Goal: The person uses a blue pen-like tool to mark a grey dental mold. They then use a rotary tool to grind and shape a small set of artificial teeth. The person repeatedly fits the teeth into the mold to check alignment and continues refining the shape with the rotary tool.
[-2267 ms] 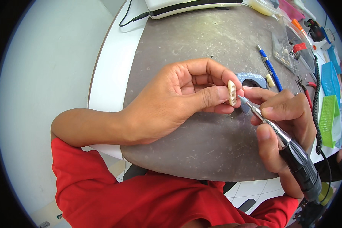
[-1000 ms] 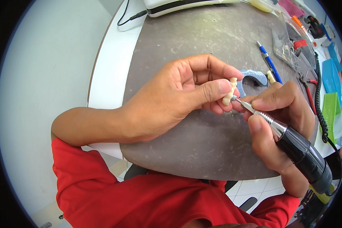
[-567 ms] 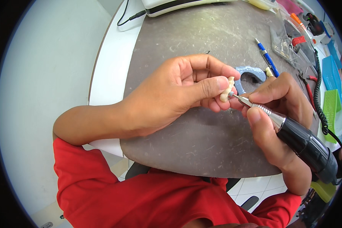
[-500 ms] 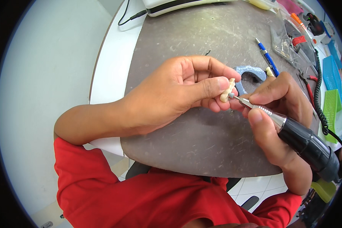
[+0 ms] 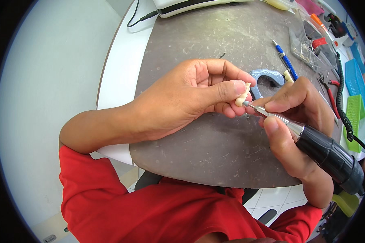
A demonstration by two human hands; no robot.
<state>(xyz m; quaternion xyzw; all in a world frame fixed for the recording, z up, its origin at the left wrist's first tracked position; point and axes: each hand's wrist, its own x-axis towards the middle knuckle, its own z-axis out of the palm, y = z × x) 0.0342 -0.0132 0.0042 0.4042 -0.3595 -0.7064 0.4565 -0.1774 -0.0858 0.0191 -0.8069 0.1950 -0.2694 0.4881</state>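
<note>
Pinched between the thumb and fingers of my left hand (image 5: 202, 89) is a small cream-coloured dental bridge (image 5: 243, 96), partly covered by the fingertips. My right hand (image 5: 300, 113) grips a black and silver rotary handpiece (image 5: 324, 150) like a pen. The handpiece's small grey-blue tip (image 5: 246, 103) meets the lower end of the bridge. Just beyond both hands lies a blue-grey horseshoe-shaped dental model (image 5: 267, 75) on the worn brown work mat (image 5: 190, 162). Another cream tooth-like piece (image 5: 288, 76) sits at its right side.
A blue mechanical pencil (image 5: 286, 60) lies beyond my right hand. Farther right are a clear tray (image 5: 312, 48) of small tools, red-handled pliers (image 5: 330, 97), a coiled black cord (image 5: 341, 101), and blue and green baskets (image 5: 354, 117). A white device (image 5: 190, 8) stands at the back.
The bridge has tilted slightly in my left fingers, and the handpiece tip has shifted a little left and down along its lower end. Both grips stay the same.
</note>
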